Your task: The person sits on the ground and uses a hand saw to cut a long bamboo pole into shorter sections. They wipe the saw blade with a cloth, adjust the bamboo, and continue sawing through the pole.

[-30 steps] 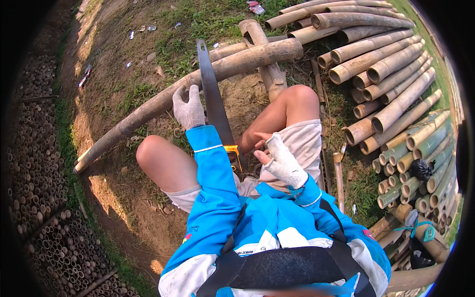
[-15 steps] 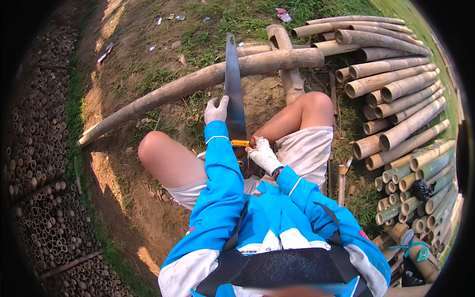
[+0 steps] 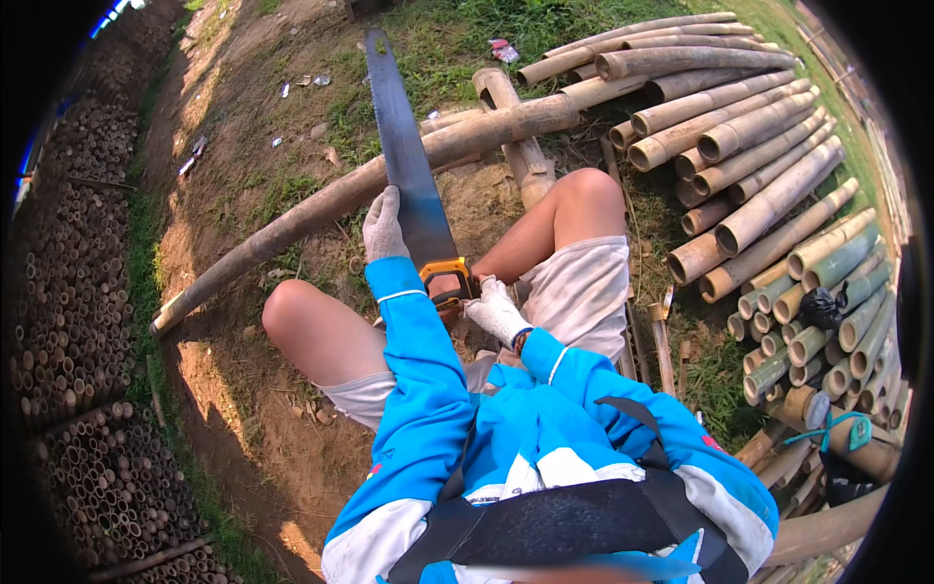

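A hand saw (image 3: 413,165) points away from me, its dark blade passing over a long, thick bamboo pole (image 3: 321,212). The yellow and black handle lies low, between my knees. My left hand (image 3: 385,226), in a whitish work glove, grips the blade's left edge close to the pole; part of its grip is hidden. At the handle's right side my gloved right hand (image 3: 499,313) is closed, with its fingertips partly out of sight. The bamboo pole slants from the lower left up to the right, its right end resting across a shorter bamboo piece (image 3: 526,167).
Stacked bamboo poles (image 3: 744,156) lie at the right, with more cut lengths (image 3: 827,336) nearer me. Cut bamboo ends (image 3: 92,321) fill the left side. A thin upright bamboo stick (image 3: 663,346) stands right of my knee. Bits of litter (image 3: 503,51) dot the grass and dirt.
The saw has tilted, its tip swinging left, and more of its yellow handle shows. My left hand has moved left with the blade. The whole view has also shifted somewhat.
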Demonstrator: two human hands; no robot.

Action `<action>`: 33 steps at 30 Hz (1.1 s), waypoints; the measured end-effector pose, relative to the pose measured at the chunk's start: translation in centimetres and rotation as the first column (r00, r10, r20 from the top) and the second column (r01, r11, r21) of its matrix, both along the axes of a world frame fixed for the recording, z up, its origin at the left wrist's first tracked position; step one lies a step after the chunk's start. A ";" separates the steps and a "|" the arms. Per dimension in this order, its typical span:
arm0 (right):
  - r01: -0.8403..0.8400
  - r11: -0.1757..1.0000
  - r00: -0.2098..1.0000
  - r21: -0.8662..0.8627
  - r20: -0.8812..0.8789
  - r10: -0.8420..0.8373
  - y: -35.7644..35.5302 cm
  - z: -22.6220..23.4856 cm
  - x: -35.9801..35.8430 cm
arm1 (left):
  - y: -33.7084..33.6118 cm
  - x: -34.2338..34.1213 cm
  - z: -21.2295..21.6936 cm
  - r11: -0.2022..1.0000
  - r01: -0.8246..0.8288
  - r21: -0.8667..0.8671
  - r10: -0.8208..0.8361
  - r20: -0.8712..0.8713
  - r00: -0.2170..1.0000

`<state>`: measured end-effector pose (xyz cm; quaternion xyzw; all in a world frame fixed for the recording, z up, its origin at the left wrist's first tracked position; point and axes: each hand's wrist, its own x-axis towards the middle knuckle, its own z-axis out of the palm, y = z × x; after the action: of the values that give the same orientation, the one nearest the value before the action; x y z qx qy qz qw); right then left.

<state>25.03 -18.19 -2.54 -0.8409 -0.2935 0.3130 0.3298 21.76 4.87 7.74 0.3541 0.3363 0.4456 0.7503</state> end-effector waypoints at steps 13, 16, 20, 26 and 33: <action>-0.002 0.685 0.982 0.729 -0.127 0.138 -5.8 18.8 5.1 | 1.8 7.3 15.5 0.905 0.328 -0.271 -0.180 0.455 0.872; 0.243 0.530 0.887 0.812 -0.407 0.217 -5.8 18.8 7.0 | 0.4 11.8 14.3 0.766 0.589 -0.258 -0.445 0.447 0.776; 0.477 0.455 0.788 0.752 -0.595 0.158 -7.3 18.0 12.9 | -0.4 15.5 9.7 0.826 0.564 -0.018 -0.544 -0.288 0.788; 0.457 0.725 0.854 0.515 -0.481 -0.198 -8.1 15.7 16.5 | 4.7 19.0 4.7 0.433 0.858 0.278 0.301 -0.941 0.154; 0.308 0.706 0.945 0.637 -0.288 -0.153 -3.6 13.3 14.9 | 7.3 20.4 2.9 0.277 0.960 0.043 0.375 -0.925 -0.067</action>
<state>39.98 -21.80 10.80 -0.6553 -0.2417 0.2297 0.6778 42.11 12.20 10.62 0.9433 0.3055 -0.0987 0.0843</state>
